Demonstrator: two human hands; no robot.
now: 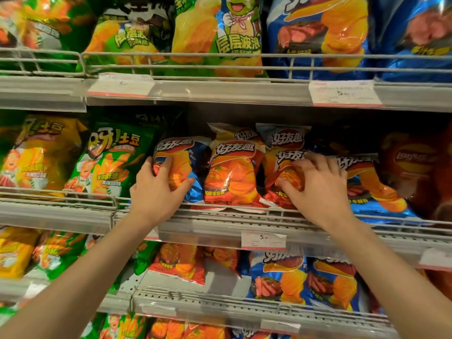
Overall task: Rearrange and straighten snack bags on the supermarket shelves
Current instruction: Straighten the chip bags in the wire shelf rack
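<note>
On the middle shelf stand several small chip bags. My left hand [156, 192] grips the blue and orange bag [182, 155] at the left of the row, fingers curled over its front and thumb under its lower edge. A red tomato-flavour bag [232, 172] stands upright between my hands, untouched. My right hand [318, 187] grips a second red bag [281, 177], which leans to the right, with fingers curled over its front. A blue steak-flavour bag [374, 192] lies tilted just right of that hand. More bags stand behind the front row.
A wire rail [244, 212] runs along the middle shelf's front edge with a price tag [263, 239] below. Green and yellow potato bags [110, 162] fill the left; a dark red bag [413, 165] sits at right. Shelves above and below hold more bags.
</note>
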